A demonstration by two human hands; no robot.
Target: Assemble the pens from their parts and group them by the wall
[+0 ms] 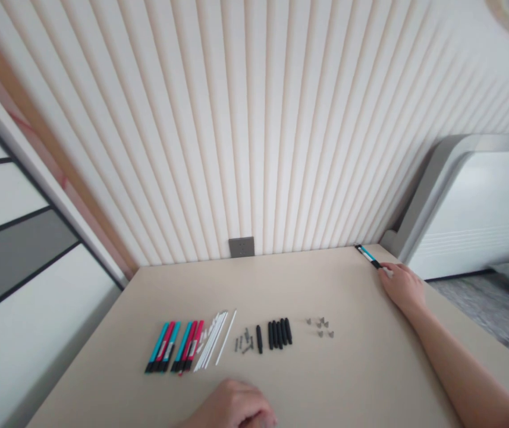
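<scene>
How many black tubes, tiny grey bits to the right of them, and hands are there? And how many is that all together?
Black tubes: 6 (5 side by side, 1 apart)
Tiny grey bits: 6
Hands: 2, the left hand and the right hand
Total: 14

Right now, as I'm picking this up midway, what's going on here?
The person's right hand is at the table's far right edge, at the near end of a blue-and-black pen; its grip is unclear. The left hand is curled near the front. Between them lie blue and red barrels, white rods and black tubes.
</scene>
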